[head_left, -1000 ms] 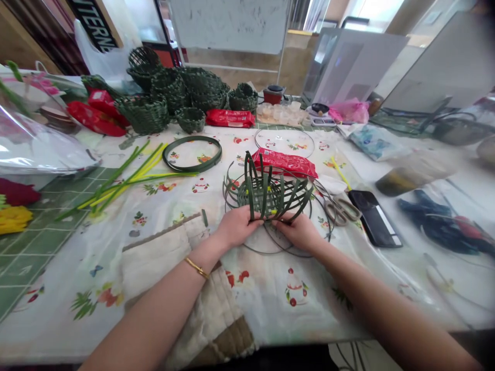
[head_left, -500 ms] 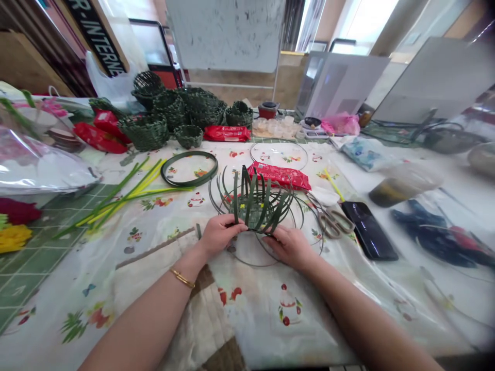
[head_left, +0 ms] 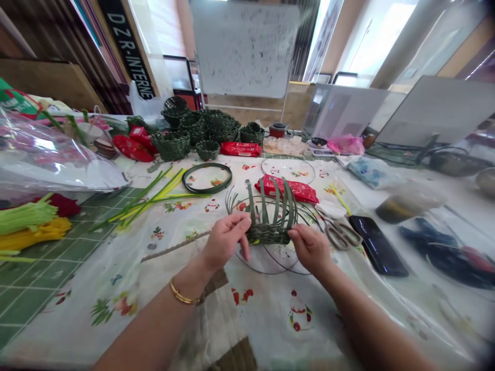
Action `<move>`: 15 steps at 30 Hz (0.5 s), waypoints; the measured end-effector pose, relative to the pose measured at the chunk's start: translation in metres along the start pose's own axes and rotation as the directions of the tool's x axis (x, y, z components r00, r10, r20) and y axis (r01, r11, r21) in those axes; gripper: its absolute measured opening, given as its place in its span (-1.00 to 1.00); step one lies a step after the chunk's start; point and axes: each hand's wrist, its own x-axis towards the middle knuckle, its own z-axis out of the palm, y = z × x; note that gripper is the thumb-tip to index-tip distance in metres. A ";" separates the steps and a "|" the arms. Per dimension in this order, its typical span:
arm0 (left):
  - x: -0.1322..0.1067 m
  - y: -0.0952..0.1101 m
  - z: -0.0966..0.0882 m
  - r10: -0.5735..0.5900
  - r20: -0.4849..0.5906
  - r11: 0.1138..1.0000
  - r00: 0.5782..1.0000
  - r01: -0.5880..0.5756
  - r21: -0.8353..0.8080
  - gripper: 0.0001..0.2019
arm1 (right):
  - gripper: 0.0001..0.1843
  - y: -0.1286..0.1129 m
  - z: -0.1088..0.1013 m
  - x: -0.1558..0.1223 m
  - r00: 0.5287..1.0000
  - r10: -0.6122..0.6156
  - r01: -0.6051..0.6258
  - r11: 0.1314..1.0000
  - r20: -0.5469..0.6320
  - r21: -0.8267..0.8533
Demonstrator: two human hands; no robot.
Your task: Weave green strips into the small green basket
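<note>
A small dark green basket (head_left: 269, 234), part woven, is held up between my two hands at the middle of the table. Its woven band faces me, and several flat strips stand upright from it. My left hand (head_left: 231, 233) pinches the basket's left end between thumb and fingers. At the right end, the closed fingers of my right hand (head_left: 309, 248) grip its edge. Thin dark strands trail in loops (head_left: 266, 270) on the tablecloth beneath and behind the basket. My fingers hide part of both its ends.
Scissors (head_left: 342, 234) and a black phone (head_left: 378, 245) lie to the right. Behind the basket is a red packet (head_left: 288, 188). A coil of green strip (head_left: 207, 178) and green and yellow strips (head_left: 154, 198) lie left. Finished woven baskets (head_left: 172, 144) stand at the back.
The basket has been tilted, so its woven side now faces me instead of its open inside. Both hands have shifted to its ends and stand further apart. The camera view has moved slightly.
</note>
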 end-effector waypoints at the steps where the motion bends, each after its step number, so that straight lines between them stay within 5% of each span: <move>1: -0.002 -0.001 -0.001 0.130 -0.011 0.991 0.991 -0.130 0.038 -0.69 | -0.64 0.002 -0.001 0.001 0.998 0.048 -0.048 0.999 -0.028 0.004; 2: -0.002 -0.003 -0.004 0.284 -0.039 0.956 0.958 -0.280 0.091 -0.67 | -0.62 0.004 -0.002 0.001 0.994 0.096 -0.096 0.995 -0.053 0.009; 4: -0.001 -0.011 -0.009 0.558 -0.080 0.811 0.826 -0.523 0.262 -0.71 | -0.60 0.008 -0.005 0.001 0.981 0.173 -0.172 0.985 -0.088 0.025; 6: 0.002 -0.021 -0.013 0.689 -0.013 0.635 0.725 -0.595 0.492 -0.88 | -0.58 0.009 -0.006 -0.001 0.971 0.221 -0.217 0.975 -0.095 0.048; 9: 0.007 -0.038 -0.011 0.650 0.123 0.508 0.750 -0.549 0.663 -0.86 | -0.57 0.010 -0.007 -0.004 0.960 0.271 -0.264 0.960 -0.069 0.095; 12: 0.009 -0.052 -0.003 0.560 -0.011 0.613 0.828 -0.406 0.678 -0.66 | -0.56 0.014 -0.007 -0.008 0.944 0.329 -0.320 0.934 -0.035 0.160; 15: 0.008 -0.059 0.003 0.495 -0.007 0.646 0.869 -0.363 0.671 -0.38 | -0.55 0.020 -0.007 -0.011 0.925 0.379 -0.370 0.900 0.004 0.231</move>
